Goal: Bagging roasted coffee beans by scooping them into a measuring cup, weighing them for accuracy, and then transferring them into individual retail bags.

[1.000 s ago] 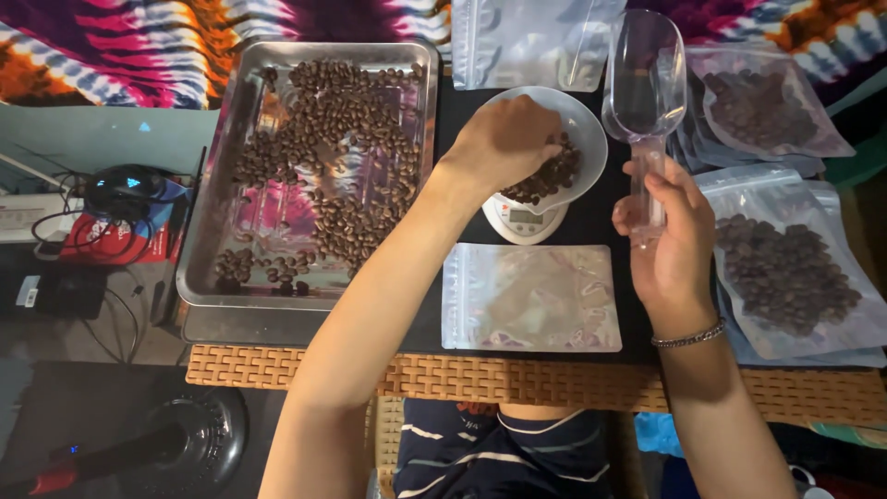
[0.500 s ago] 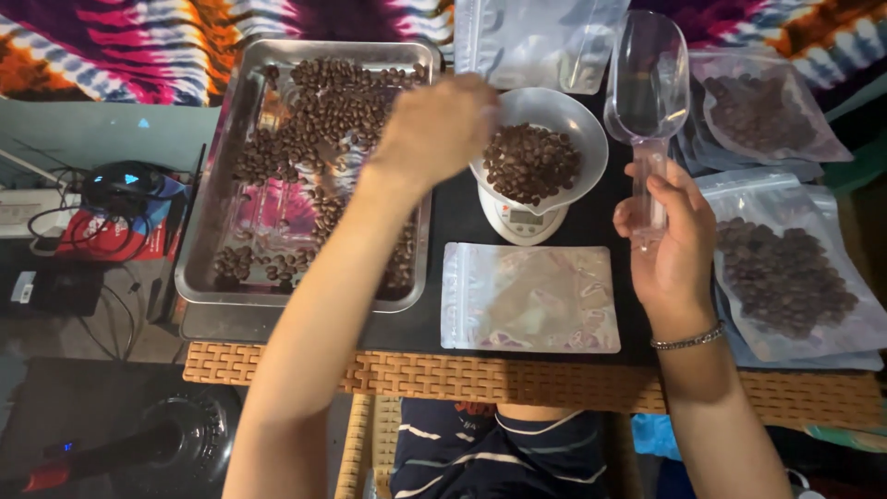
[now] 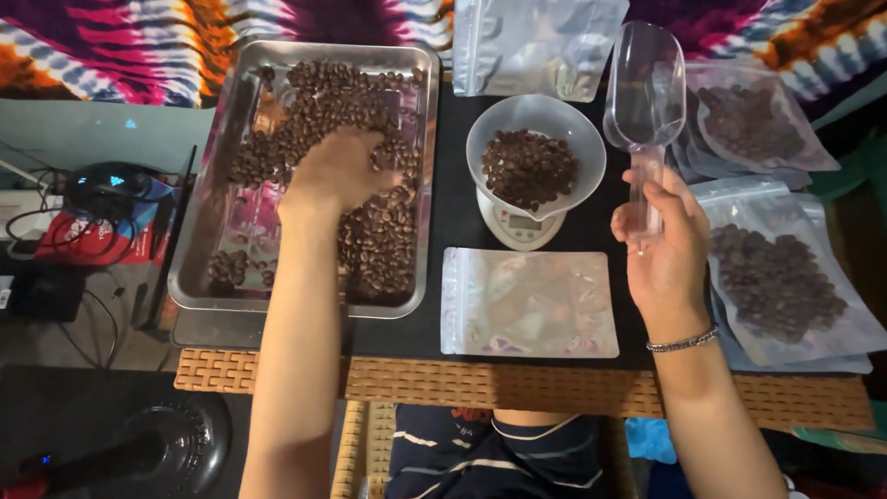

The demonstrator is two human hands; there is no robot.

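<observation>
Midway through, by my reading from the remote feed: my left hand (image 3: 334,172) rests palm-down in the metal tray (image 3: 199,231), fingers curled into the roasted coffee beans (image 3: 383,236), though I cannot tell whether it has closed on any. My right hand (image 3: 667,254) grips the clear plastic scoop (image 3: 644,88) by its handle; the scoop looks empty, its long axis running away from me and its open bowl pointing to the far edge of the table. A white bowl (image 3: 577,139) on the small scale (image 3: 517,226) holds a modest heap of beans. Two filled pouches (image 3: 781,277) lie to the right, while one flat empty pouch (image 3: 528,302) lies in front of the scale, unfilled.
</observation>
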